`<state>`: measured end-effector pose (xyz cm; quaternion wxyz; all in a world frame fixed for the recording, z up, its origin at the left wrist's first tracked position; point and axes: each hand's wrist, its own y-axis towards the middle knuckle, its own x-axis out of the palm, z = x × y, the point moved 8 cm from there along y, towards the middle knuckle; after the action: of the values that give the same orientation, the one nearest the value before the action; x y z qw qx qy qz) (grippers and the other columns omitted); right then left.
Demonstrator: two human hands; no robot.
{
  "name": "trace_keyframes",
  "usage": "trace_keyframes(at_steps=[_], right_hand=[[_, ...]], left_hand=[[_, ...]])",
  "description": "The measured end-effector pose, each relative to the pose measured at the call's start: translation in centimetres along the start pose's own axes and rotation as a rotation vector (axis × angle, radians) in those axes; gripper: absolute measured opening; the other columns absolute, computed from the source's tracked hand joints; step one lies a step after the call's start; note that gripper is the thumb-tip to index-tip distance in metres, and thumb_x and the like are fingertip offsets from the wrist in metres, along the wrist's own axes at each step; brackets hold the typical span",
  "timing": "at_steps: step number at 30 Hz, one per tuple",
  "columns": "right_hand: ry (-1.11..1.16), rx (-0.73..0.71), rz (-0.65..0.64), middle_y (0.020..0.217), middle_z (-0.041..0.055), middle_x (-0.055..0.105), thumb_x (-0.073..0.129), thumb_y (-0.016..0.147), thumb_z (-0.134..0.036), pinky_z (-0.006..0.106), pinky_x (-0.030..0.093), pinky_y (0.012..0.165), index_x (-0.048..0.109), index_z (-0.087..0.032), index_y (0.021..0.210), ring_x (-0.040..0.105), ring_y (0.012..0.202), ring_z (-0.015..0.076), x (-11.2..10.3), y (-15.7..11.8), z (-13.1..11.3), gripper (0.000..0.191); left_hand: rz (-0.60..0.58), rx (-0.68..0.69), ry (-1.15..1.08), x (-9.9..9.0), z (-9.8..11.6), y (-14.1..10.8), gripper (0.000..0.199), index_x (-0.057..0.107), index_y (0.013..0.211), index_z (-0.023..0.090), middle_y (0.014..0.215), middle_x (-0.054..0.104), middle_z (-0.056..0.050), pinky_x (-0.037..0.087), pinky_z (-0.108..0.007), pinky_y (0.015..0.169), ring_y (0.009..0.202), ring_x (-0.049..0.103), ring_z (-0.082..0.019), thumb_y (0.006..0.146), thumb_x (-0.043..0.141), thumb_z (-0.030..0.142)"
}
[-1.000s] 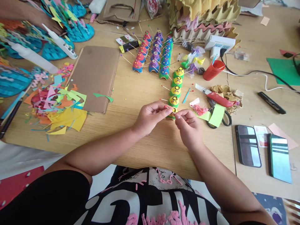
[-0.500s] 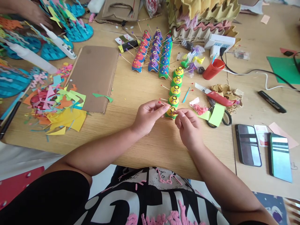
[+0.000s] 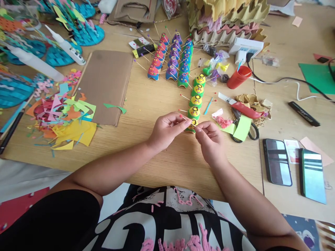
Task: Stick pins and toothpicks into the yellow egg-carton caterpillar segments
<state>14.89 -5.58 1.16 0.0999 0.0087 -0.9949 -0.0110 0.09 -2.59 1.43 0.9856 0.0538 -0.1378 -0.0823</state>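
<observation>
Both of my hands are together over the near end of a yellow-and-green egg-carton caterpillar point(image 3: 195, 101). My left hand point(image 3: 167, 130) pinches a thin pale stick with a red tip point(image 3: 181, 116) between thumb and fingers. Close by on the right, my right hand point(image 3: 212, 141) has its thumb and fingertips pressed together at the stick's other end. The caterpillar's nearest segment is partly hidden behind my fingertips. Similar red-tipped sticks poke out of its left side. Beyond it stand red point(image 3: 157, 63), purple point(image 3: 172, 62) and blue point(image 3: 185, 62) egg-carton caterpillars with sticks in them.
Paper scraps point(image 3: 70, 118) and a cardboard sheet point(image 3: 104, 87) lie to the left, near glue bottles point(image 3: 39, 64). At right are a red cup point(image 3: 238, 77), a red-handled knife point(image 3: 247, 108), scissors point(image 3: 253, 131), a marker point(image 3: 303, 113) and two phones point(image 3: 277, 162). Egg trays point(image 3: 227, 21) are stacked behind.
Another person's hand at the top left has gone out of view. My hands have barely shifted, staying pinched at the stick, whose red tip sits slightly further right and lower.
</observation>
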Motion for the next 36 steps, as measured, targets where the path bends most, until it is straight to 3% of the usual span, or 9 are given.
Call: trace_keyframes(at_steps=[3,8,11,15,18,22,31,36], right_hand=[[-0.028,-0.022,0.001,0.063,-0.0070,0.049,0.077,0.088,-0.050,0.026,0.034,0.053,0.064,-0.022,0.085,0.037,0.054,0.0077,-0.1,0.1,-0.2,0.031],[-0.122,-0.114,0.193,0.065,-0.0057,0.048,0.076,0.088,-0.053,0.027,0.036,0.055,0.065,-0.023,0.090,0.041,0.057,0.0091,-2.0,0.2,-1.7,0.032],[-0.225,-0.138,0.247,0.063,-0.0052,0.044,0.074,0.091,-0.050,0.029,0.031,0.053,0.065,-0.025,0.093,0.039,0.056,0.0109,-2.6,0.1,-2.7,0.027],[-0.372,-0.035,0.102,0.057,-0.0093,0.035,0.075,0.090,-0.043,0.031,0.023,0.051,0.062,-0.027,0.109,0.031,0.050,0.0115,-1.6,0.4,-2.0,0.027],[-0.516,0.045,-0.021,0.055,-0.0125,0.033,0.077,0.087,-0.035,0.031,0.022,0.052,0.058,-0.026,0.121,0.028,0.048,0.0105,-1.0,0.8,-0.5,0.040],[-0.749,0.106,-0.091,0.053,-0.0133,0.036,0.079,0.083,-0.031,0.032,0.025,0.053,0.055,-0.025,0.135,0.034,0.048,0.0109,-1.5,1.1,1.2,0.057],[-0.884,0.100,-0.097,0.055,-0.0111,0.045,0.076,0.086,-0.032,0.031,0.032,0.055,0.062,-0.025,0.130,0.040,0.050,0.0104,-1.6,1.3,1.3,0.047],[-0.892,0.086,-0.074,0.054,-0.0110,0.044,0.076,0.085,-0.033,0.031,0.032,0.054,0.063,-0.025,0.126,0.040,0.049,0.0106,-1.8,1.4,1.3,0.043]], left_hand=[[0.021,0.001,-0.005,-0.3,-0.1,0.1,0.020,0.078,0.080,0.020,0.079,0.073,-0.001,0.051,-0.021,0.065,0.069,0.061,-0.007,0.084,0.085,0.039],[0.151,0.004,0.024,-1.7,-0.7,0.3,0.024,0.077,0.079,0.020,0.070,0.067,0.001,0.044,-0.021,0.055,0.061,0.053,-0.007,0.081,0.086,0.042],[0.202,-0.040,0.040,-2.2,-1.4,0.3,0.025,0.074,0.077,0.019,0.071,0.068,0.001,0.043,-0.021,0.055,0.061,0.053,-0.007,0.078,0.086,0.042],[0.213,-0.068,0.052,-2.1,-1.7,0.1,0.026,0.071,0.076,0.019,0.075,0.070,0.001,0.046,-0.021,0.059,0.064,0.056,-0.007,0.077,0.085,0.041],[0.235,-0.065,0.052,-2.3,-1.7,0.1,0.025,0.068,0.074,0.018,0.070,0.067,0.003,0.046,-0.021,0.060,0.060,0.053,-0.006,0.078,0.083,0.038],[0.188,-0.102,0.114,-2.2,-1.8,0.4,0.025,0.067,0.073,0.017,0.076,0.073,0.000,0.049,-0.022,0.063,0.063,0.057,-0.007,0.078,0.082,0.037],[0.194,0.042,0.429,-3.1,0.6,1.6,0.018,0.068,0.067,0.017,0.068,0.071,-0.001,0.049,-0.025,0.062,0.063,0.062,-0.012,0.073,0.080,0.030],[0.193,0.059,0.492,-3.4,0.2,1.6,0.017,0.069,0.066,0.017,0.066,0.071,-0.001,0.047,-0.025,0.059,0.060,0.061,-0.012,0.073,0.079,0.029]])
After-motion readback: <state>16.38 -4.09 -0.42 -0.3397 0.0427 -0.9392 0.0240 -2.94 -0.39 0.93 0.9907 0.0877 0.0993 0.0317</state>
